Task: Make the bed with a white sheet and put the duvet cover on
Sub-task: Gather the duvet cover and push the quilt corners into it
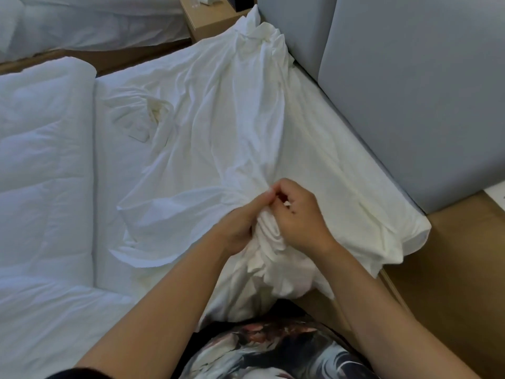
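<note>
From the head camera, the white sheet [224, 110] lies rumpled across the bed [109, 165]. It runs from a twisted peak at the far corner by the headboard [410, 91] down to the near edge, where it is gathered into a thick bunch. One corner of it drapes over the right-hand corner of the mattress, above the brown floor [451, 269].

Both hands meet at that bunch. The left hand [240, 228] grips the gathered folds from the left, its fingers reaching up along the cloth. The right hand [297, 217] has its fingers curled and pinches the top of the same bunch, so its fingertips almost touch those of the left.

A quilted white duvet [43, 160] lies along the left side of the bed, just beside the sheet and apart from the hands. Beyond the far corner stands a wooden nightstand [210, 20], with a second bed [82, 23] farther left. A patterned garment [273, 348] shows at the bottom edge.
</note>
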Motion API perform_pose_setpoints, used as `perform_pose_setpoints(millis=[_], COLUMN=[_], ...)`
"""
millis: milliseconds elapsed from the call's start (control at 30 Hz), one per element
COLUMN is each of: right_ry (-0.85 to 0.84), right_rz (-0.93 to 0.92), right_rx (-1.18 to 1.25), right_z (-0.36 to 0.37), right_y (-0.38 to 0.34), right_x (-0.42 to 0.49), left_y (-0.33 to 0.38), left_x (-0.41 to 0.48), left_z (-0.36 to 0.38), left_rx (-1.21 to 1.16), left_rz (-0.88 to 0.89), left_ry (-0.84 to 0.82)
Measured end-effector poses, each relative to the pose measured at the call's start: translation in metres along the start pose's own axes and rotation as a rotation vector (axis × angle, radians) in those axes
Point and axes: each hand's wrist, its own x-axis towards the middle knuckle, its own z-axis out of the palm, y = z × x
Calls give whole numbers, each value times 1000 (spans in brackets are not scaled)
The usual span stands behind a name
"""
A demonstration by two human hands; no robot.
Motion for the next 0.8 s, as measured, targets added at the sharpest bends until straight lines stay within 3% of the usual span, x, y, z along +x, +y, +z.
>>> perform_pose_setpoints(millis=[100,200,333,400,467,533,633,733,800], right_ry=[-46,-46,-44,-138,-307,-357,-277,-271,-153], right_rz=[12,2,224,373,410,378,240,141,96], right_rx=[66,-26,223,335,270,118,-76,-245,-259], right_z=[-2,-13,-32,-44,-43,-33,-25,-24,-21], right_y=[-17,-17,1,16,25,28,30,33,30], right_x=[4,3,-8,-16,-25,-29,-22,-15,-14], left_y=[8,6,3,4,1,2,6,4,5], left_x=[6,11,10,9,10,11,12,8,4], left_z=[9,13,16,16,11,5,-3,-5,1], left_rx=[0,51,118,124,160,138,72,93,140], left_rz=[35,25,-56,-83,-90,-134,-111,-93,-90], left_ry=[-68,-96,-143,-98,11,74,167,135,109])
